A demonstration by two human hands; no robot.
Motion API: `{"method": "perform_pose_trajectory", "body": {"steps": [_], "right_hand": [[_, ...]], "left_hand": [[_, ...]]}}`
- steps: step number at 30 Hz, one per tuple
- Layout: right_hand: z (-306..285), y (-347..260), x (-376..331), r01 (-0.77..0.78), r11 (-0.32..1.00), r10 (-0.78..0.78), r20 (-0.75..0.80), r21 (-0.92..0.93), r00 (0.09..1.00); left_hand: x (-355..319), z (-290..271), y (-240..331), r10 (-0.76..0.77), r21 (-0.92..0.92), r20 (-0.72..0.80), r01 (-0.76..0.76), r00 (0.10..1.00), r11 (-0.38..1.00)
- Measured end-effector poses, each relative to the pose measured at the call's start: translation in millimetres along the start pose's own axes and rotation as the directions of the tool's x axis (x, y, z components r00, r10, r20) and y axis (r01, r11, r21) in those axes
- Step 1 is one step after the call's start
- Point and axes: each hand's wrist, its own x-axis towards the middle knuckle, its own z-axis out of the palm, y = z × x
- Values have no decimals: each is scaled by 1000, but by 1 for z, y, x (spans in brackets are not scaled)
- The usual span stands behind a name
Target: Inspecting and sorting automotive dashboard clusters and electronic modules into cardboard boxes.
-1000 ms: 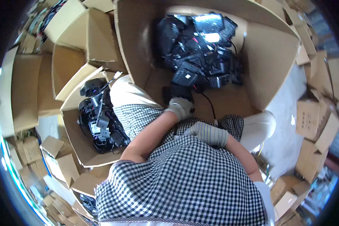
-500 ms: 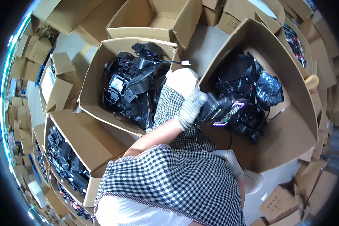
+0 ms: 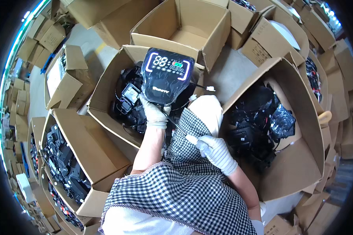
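Above an open cardboard box (image 3: 106, 87) of black parts (image 3: 125, 106) is a lit display (image 3: 165, 80), its long axis pointing forward. The nearer left hand (image 3: 156, 114) grips its lower end. The right hand (image 3: 215, 152), apart, behind and rightward, pinches the cable's (image 3: 175, 124) white plug (image 3: 191, 139).

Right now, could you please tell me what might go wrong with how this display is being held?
The left hand grips the display near its lower end only, so it might tip or slip, perhaps into the box of black parts. The right hand holds the white plug, and its cable runs up to the left hand, so drawing the hands apart could strain it.
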Motion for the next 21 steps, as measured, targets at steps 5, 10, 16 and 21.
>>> {"method": "perform_pose_trajectory", "body": {"steps": [5, 10, 16, 21], "right_hand": [[27, 22, 19, 18, 1000, -20, 117, 16, 993], [25, 20, 23, -56, 998, 59, 147, -25, 987], [23, 27, 19, -25, 998, 32, 114, -59, 993], [30, 20, -10, -67, 973, 107, 175, -219, 979]], "left_hand": [[16, -20, 16, 101, -13, -253, -107, 962, 994], [38, -42, 13, 144, -98, -149, -160, 978, 982], [56, -79, 37, -150, -21, -72, 149, 986, 989], [36, -50, 42, -316, 66, -237, 340, 918, 938]]}}
